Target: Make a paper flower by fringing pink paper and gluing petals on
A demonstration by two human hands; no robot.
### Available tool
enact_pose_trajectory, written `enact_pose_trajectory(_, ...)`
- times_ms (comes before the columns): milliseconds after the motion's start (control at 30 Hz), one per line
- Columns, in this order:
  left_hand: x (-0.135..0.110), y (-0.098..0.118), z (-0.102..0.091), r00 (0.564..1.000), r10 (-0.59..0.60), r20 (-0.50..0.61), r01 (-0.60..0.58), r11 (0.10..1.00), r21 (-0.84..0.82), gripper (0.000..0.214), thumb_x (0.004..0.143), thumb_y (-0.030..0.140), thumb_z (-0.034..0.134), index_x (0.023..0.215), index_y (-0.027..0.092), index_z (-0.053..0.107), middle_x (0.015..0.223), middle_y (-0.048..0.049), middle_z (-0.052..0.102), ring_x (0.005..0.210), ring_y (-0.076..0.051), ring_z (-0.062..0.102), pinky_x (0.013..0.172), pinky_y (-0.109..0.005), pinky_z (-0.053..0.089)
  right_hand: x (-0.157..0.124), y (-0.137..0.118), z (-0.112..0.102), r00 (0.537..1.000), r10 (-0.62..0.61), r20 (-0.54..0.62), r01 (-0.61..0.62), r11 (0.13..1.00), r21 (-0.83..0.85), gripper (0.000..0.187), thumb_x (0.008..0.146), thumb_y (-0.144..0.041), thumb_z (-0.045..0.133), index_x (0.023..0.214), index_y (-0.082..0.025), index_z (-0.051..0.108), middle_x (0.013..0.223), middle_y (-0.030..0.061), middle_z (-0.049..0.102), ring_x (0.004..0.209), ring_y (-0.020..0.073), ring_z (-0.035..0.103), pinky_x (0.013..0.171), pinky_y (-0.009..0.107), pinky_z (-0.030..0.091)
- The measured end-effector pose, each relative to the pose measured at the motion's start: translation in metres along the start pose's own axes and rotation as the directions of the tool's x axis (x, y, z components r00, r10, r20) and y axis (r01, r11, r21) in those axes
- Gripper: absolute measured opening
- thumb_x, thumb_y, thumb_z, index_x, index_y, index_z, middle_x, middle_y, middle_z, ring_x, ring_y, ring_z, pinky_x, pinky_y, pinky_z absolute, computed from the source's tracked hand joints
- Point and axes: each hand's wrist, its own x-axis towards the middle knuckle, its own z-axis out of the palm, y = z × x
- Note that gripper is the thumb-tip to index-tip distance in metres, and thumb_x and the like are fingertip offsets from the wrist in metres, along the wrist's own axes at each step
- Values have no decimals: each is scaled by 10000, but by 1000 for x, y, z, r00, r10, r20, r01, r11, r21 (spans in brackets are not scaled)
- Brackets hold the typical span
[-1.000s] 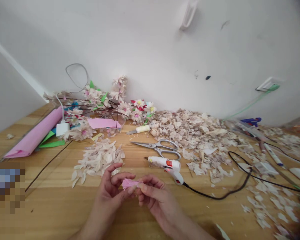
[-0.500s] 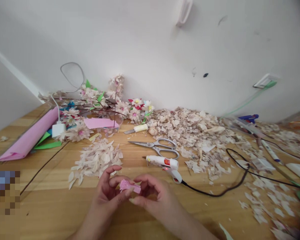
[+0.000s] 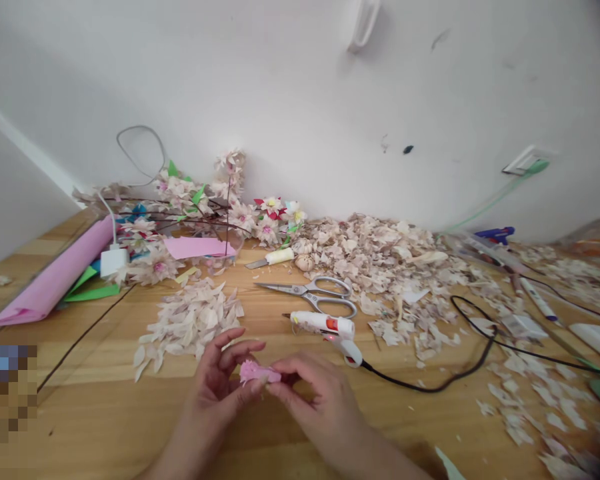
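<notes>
Head view: both hands work close together, low and central. Right hand (image 3: pixel 320 387): thumb and forefinger pinched on the plain end of a small pink fringed tuft, apparently paper (image 3: pixel 254 372). Left hand (image 3: pixel 220 380): thumb set against the same tuft, its fingers curled above and behind; the frilled end points into this hand. Tuft sits between the two sets of fingertips, above a pale wooden tabletop (image 3: pixel 130 427).

Just beyond the left hand: loose pile of cream, papery petals (image 3: pixel 193 320). Just beyond the right hand: white glue gun with an orange label and small red light (image 3: pixel 325 325), nozzle toward the left, black cord (image 3: pixel 420 387) running off right. Past it, silver metal scissors (image 3: pixel 307 291), blades partly spread, tips leftward. Farther, a cutter with a pale yellow handle (image 3: pixel 280 256).

Far beyond the left hand: thin brown branches bearing cream, pink-centred flowers (image 3: pixel 243 217), a flat pink sheet (image 3: pixel 197 247) nearer. Off left, a rolled pink sheet (image 3: pixel 60 277) and a white plug block (image 3: pixel 115 261). Beyond the right hand, against the wall, a broad heap of dry, pale skins (image 3: pixel 380 247); far right, a blue glue gun (image 3: pixel 497 234).
</notes>
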Motion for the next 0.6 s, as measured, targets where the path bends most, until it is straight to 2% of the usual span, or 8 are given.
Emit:
enact_pose_trajectory(67, 0, -1, -1, 999, 16, -48, -13, 999, 47, 471, 626, 201, 748, 1048, 287, 558, 999, -30, 627, 768, -158, 601, 631, -224, 504, 0, 1, 1, 1000, -10, -5, 10, 1000, 10, 53, 787, -242, 622, 809, -225, 668, 715, 15, 658, 659, 161, 600, 612, 258, 440)
enact_pose_trajectory(133, -1, -1, -2, 997, 25, -76, -16, 994, 111, 377, 609, 227, 757, 963, 260, 632, 915, -23, 623, 765, -160, 582, 619, -207, 496, -1, 1, 2, 1000, -28, -5, 28, 999, 24, 55, 796, -234, 614, 812, -230, 666, 727, 17, 669, 669, 161, 605, 612, 256, 447)
enact_pose_trajectory(300, -5, 3, -1, 999, 50, 19, -53, 980, 191, 127, 637, 273, 726, 749, 223, 691, 785, -7, 550, 647, -137, 533, 509, -187, 479, -1, 0, 1, 995, -101, -27, 101, 995, 4, 63, 801, -220, 611, 814, -217, 673, 705, 17, 683, 648, 156, 600, 595, 255, 447)
enact_pose_trajectory(467, -6, 5, 1, 996, 64, 69, -77, 974, 211, 32, 686, 230, 685, 715, 218, 685, 793, -10, 503, 666, -132, 502, 506, -177, 474, 0, -3, -1, 982, -184, -29, 183, 983, -28, 105, 826, -204, 577, 823, -220, 680, 695, 23, 695, 625, 158, 596, 571, 261, 449)
enact_pose_trajectory(600, -6, 2, 1, 996, 63, 63, -73, 983, 169, 53, 687, 216, 684, 740, 224, 684, 810, -12, 495, 649, -124, 493, 501, -181, 471, -1, -3, 0, 978, -196, -63, 192, 979, -74, 125, 823, -182, 573, 845, -233, 685, 705, 27, 702, 634, 166, 607, 575, 267, 462)
